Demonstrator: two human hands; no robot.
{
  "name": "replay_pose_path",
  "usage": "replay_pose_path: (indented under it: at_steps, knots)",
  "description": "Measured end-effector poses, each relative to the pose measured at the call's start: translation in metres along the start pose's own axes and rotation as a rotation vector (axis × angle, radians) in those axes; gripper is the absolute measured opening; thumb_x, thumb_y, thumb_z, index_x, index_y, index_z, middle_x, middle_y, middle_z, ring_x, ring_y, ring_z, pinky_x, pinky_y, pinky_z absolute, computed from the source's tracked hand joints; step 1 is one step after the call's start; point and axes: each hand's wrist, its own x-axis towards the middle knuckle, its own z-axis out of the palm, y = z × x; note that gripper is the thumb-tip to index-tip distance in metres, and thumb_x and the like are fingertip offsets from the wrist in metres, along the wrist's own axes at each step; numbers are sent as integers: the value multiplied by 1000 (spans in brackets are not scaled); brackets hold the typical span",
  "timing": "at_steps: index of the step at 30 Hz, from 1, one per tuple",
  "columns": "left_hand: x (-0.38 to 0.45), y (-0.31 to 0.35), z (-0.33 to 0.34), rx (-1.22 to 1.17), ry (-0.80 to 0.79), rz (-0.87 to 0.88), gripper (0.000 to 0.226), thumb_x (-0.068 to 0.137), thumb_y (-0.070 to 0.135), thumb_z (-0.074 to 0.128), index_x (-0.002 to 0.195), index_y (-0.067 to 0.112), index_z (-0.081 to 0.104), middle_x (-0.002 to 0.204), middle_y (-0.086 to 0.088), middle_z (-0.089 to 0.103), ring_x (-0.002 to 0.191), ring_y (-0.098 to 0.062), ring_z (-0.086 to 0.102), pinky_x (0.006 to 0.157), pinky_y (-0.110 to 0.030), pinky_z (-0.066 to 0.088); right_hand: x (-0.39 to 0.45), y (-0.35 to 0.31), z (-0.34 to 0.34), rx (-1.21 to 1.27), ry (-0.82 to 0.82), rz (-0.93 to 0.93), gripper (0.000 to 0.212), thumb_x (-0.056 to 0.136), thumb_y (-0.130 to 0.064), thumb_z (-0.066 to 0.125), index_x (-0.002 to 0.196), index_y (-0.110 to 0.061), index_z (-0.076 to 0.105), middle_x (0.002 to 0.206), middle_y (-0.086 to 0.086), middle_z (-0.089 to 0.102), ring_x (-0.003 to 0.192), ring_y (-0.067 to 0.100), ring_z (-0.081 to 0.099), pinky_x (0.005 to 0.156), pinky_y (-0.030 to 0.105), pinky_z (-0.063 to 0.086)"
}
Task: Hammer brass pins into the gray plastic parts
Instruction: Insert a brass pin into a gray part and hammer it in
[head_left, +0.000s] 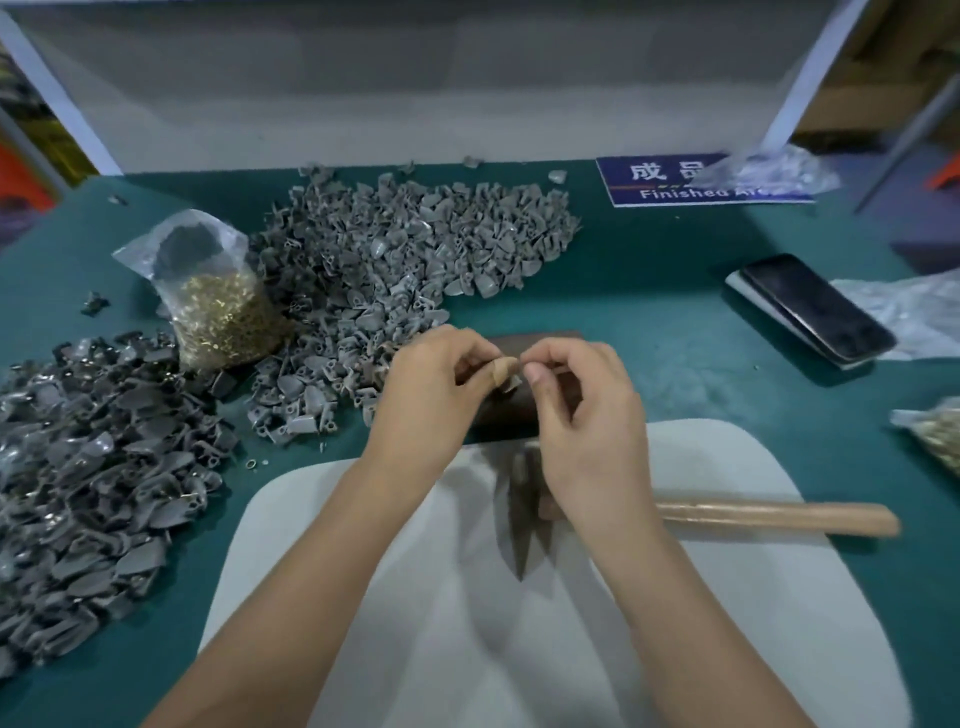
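Observation:
My left hand (436, 384) and my right hand (582, 410) meet over a dark metal block (524, 410) at the table's middle. Between their fingertips they pinch one small gray plastic part (511, 383); whether a brass pin is in it I cannot tell. A bandage wraps my left thumb tip. The hammer (524, 499) lies below my right wrist on the white cloth (467, 597), its wooden handle (779, 517) pointing right. A heap of gray plastic parts (395, 260) lies behind my hands, with a clear bag of brass pins (223, 312) at its left.
A second, darker pile of parts (88, 467) fills the left edge. A phone (815, 306) lies at the right, on a plastic sheet (914, 306). A blue "Finished Area" sign (670, 182) and a plastic bag (769, 171) sit at the back right. Another bag of pins (935, 436) shows at the right edge.

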Motion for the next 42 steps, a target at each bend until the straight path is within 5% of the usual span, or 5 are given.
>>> replay_pose_path:
  at_steps: [5, 15, 20, 25, 42]
  knots:
    - [-4, -2, 15, 25, 66, 38, 14, 87, 23, 77, 79, 17, 67, 77, 7, 54, 78, -9, 47, 70, -18, 34, 5, 8, -1, 28, 5, 72, 11, 97, -13, 66, 102, -20, 72, 97, -8, 71, 96, 10, 66, 88, 36, 54]
    - [-9, -11, 13, -75, 29, 82, 26, 85, 37, 78, 106, 24, 70, 91, 13, 57, 94, -6, 54, 82, -18, 42, 44, 16, -21, 110, -56, 96, 18, 92, -11, 73, 86, -28, 72, 78, -8, 74, 68, 14, 72, 70, 26, 56]
    - [-11, -17, 9, -107, 3, 121, 14, 88, 19, 72, 102, 25, 74, 94, 12, 60, 96, -10, 57, 83, -20, 43, 50, 25, -23, -36, -238, -52, 11, 92, -11, 73, 90, -21, 76, 88, -11, 72, 88, 12, 66, 81, 25, 50]
    - [-9, -14, 12, -117, 28, 60, 13, 88, 17, 75, 95, 28, 75, 92, 15, 60, 94, -11, 58, 80, -13, 40, 35, 31, -15, -152, -218, -169, 8, 89, -10, 76, 91, -17, 77, 93, -5, 69, 96, 17, 60, 90, 31, 47]
    - [-10, -14, 14, -94, 53, 116, 10, 90, 21, 73, 94, 30, 71, 90, 13, 57, 90, -8, 55, 79, -16, 40, 37, 28, -3, -238, -182, -92, 8, 90, -14, 74, 91, -19, 79, 98, -2, 66, 102, 24, 61, 92, 46, 48]
